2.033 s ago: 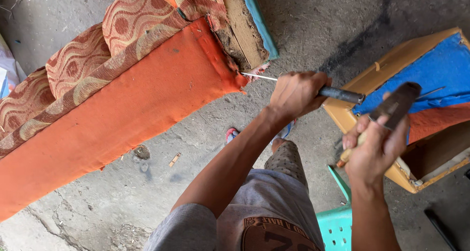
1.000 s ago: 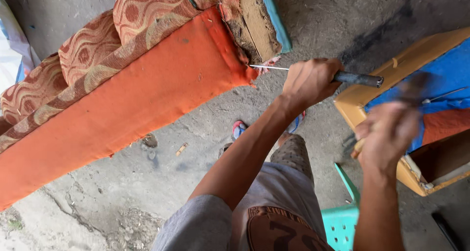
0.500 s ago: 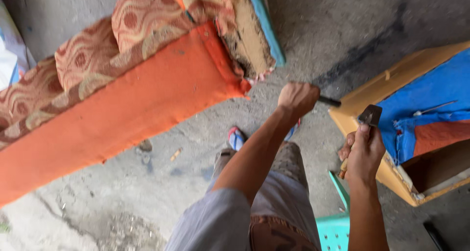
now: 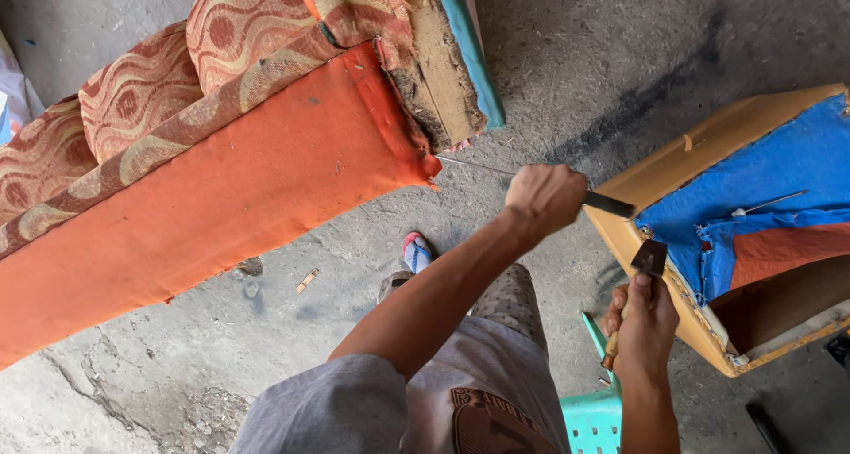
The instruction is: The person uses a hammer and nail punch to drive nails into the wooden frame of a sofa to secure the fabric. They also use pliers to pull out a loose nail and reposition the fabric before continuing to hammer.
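Rough grey concrete floor [image 4: 567,56] fills the background, cracked at the lower left and stained dark towards the upper right. From the person's own side, the left hand [image 4: 546,197] is closed in a fist around the dark handle of a long thin tool [image 4: 478,167], something like a screwdriver or tack lifter. Its handle end sticks out to the right of the fist, and its slim metal shaft runs leftward and slightly upward. The long axis is close to level across the picture. The tip lies at, or just beside, the torn corner of the orange upholstered panel [image 4: 239,197], where frayed padding and a wooden edge show under patterned red-and-cream fabric [image 4: 177,82]; whether the tip is under the cloth cannot be told. The right hand [image 4: 645,317] is lower and to the right, closed around the pale wooden handle of a small hammer [image 4: 649,257] held upright, its dark head above the fingers. The hammer head lies right of and below the tool's handle end, apart from it, so the right hand is nearer that end and the left hand nearer the orange panel. Further right lies a wooden frame [image 4: 655,175] with blue cloth [image 4: 761,171], and a green plastic stool [image 4: 593,419] shows at the bottom edge.
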Demonstrator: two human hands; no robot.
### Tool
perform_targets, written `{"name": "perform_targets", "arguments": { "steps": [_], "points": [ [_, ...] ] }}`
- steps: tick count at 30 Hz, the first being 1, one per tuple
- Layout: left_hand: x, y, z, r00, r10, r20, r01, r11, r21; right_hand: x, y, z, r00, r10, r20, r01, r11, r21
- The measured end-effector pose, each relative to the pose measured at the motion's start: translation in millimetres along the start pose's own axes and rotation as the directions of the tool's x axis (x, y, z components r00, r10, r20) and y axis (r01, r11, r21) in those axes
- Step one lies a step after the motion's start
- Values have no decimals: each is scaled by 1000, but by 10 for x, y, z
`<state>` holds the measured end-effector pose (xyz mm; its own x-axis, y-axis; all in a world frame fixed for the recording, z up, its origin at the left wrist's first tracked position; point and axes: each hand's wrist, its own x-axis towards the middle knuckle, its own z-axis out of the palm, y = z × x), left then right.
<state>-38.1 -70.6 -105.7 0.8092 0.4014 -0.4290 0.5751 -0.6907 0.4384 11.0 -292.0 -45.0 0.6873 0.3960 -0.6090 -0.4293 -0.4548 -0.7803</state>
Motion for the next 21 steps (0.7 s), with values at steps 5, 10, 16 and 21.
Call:
{"name": "perform_targets", "arguments": {
  "steps": [5,10,16,21],
  "points": [
    [-70,57,-113,970,76,-232,-92,994,-59,-164,-255,82,992,-122,23,122,992,8],
    [-208,-71,-211,940,91,-329,-128,988,-92,-346,-589,146,973,-222,59,221,975,27],
    [-358,-19,-459,893,94,-441,-191,965,-182,-355,-894,319,832,-541,-125,554,822,130],
    [-413,37,-661,879,63,-473,-207,944,-258,-316,-1061,363,789,-606,-98,614,785,89]
  ]
}}
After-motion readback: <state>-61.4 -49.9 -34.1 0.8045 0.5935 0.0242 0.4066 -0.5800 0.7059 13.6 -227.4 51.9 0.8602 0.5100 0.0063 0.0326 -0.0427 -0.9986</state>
